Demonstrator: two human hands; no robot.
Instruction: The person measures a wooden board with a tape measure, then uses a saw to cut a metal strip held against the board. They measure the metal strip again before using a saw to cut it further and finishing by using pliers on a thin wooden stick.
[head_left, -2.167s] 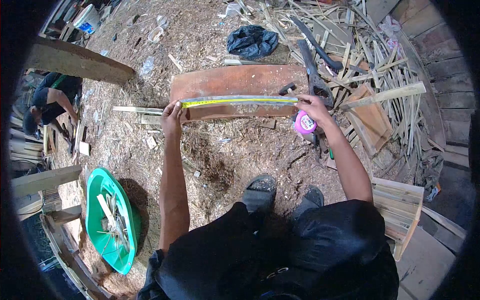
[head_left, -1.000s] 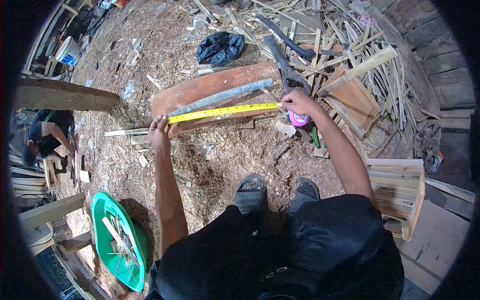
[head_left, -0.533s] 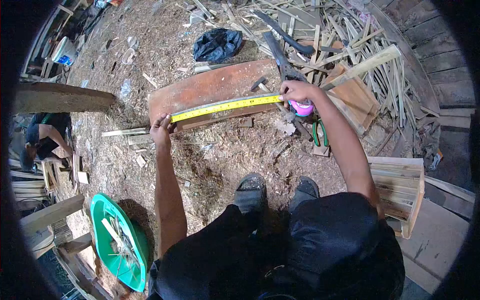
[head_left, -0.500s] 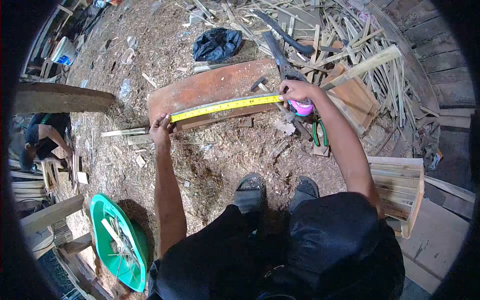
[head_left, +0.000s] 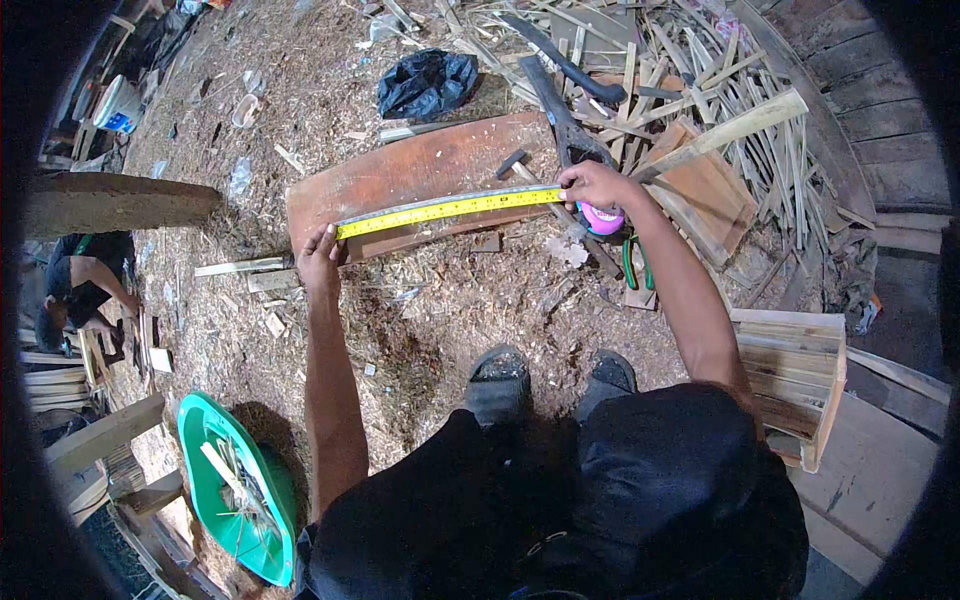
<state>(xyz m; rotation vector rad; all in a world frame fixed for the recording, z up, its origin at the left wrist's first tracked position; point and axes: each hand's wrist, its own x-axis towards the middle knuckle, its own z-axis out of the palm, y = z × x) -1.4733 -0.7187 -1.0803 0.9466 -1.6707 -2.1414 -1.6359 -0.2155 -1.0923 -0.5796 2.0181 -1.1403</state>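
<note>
A yellow tape measure blade (head_left: 450,209) is stretched out between my two hands, above a reddish-brown board (head_left: 400,173) on the ground. My left hand (head_left: 320,260) pinches the blade's left end. At the other end my right hand (head_left: 593,187) is closed on the blade, close to the pink tape case (head_left: 602,219). A thin greyish strip shows along the blade's upper edge. A hammer (head_left: 535,180) lies just beside and partly beneath my right hand. Green-handled pliers (head_left: 637,266) rest on the ground below the case.
A green tub (head_left: 196,480) with wood scraps stands lower left. Many thin wood offcuts (head_left: 770,165) are heaped upper right, near a black plastic bag (head_left: 428,83). A wooden crate (head_left: 790,380) stands at right. Another person (head_left: 90,285) crouches at far left, behind a thick beam (head_left: 120,203).
The whole view has shifted slightly. Both hands keep their hold on the stretched tape, which stays in nearly the same place over the board.
</note>
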